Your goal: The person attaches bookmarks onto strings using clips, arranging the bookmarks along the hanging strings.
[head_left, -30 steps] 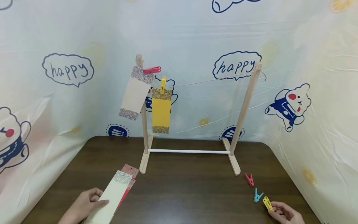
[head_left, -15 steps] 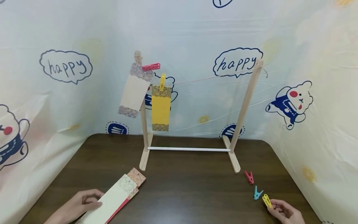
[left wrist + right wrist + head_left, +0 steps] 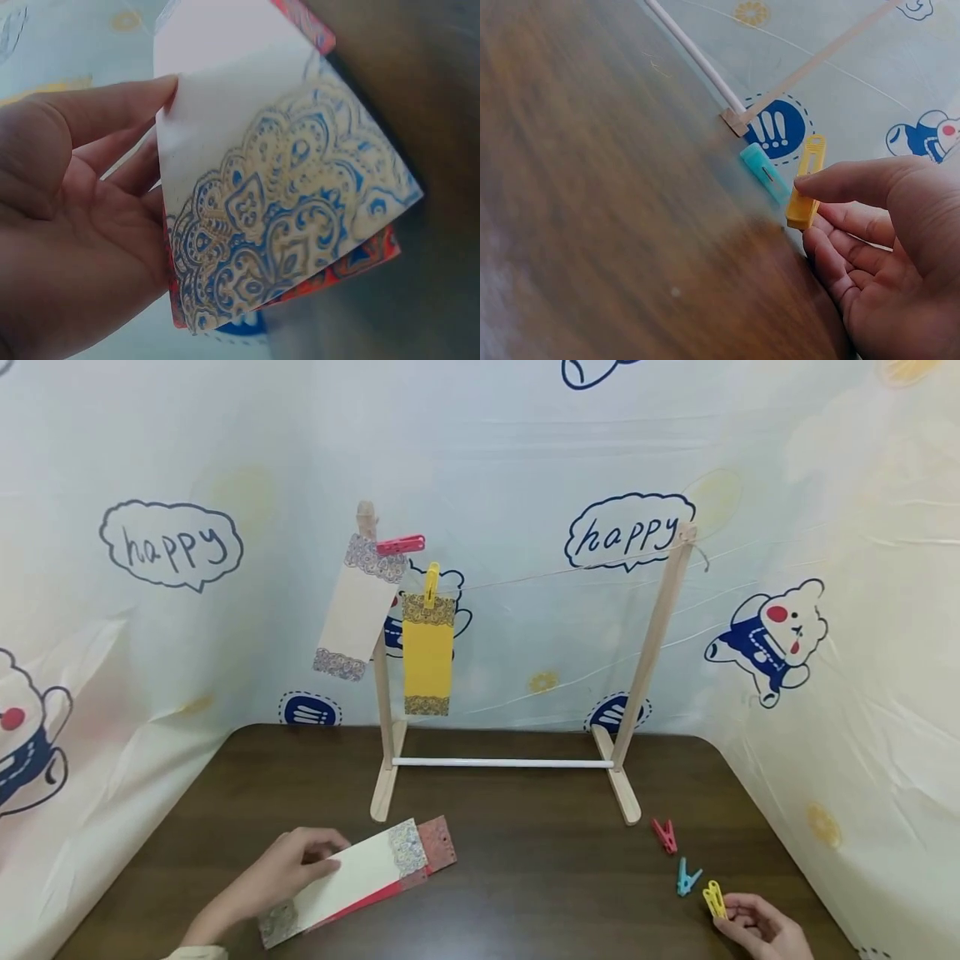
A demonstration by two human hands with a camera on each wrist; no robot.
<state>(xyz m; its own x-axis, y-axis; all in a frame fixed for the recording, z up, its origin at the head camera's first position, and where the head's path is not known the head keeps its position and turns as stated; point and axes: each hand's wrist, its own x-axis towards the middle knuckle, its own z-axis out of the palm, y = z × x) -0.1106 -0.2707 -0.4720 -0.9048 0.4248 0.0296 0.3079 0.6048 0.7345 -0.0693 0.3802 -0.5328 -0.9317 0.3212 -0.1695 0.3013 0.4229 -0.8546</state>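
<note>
My left hand (image 3: 288, 868) pinches a small stack of cards between thumb and fingers at front left. On top is a white card (image 3: 360, 870) with blue-and-tan lace-patterned ends. Red cards (image 3: 438, 843) stick out from under it; how many is hard to see. At front right my right hand (image 3: 765, 927) pinches a yellow clothespin (image 3: 714, 900) between thumb and fingers, also plain in the right wrist view. A blue clothespin (image 3: 686, 877) and a red clothespin (image 3: 664, 836) lie on the table just beyond it.
A wooden stand (image 3: 651, 643) with a white crossbar (image 3: 502, 763) and a string (image 3: 525, 581) stands at the back. On its left hang a white card (image 3: 358, 610) under a red clothespin (image 3: 401, 545) and a yellow card (image 3: 428, 656) under a yellow clothespin (image 3: 431, 585).
My left hand has moved right and away from me, and the card stack has turned to point more to the right. My right hand keeps its pinch on the yellow clothespin, nearly still.
</note>
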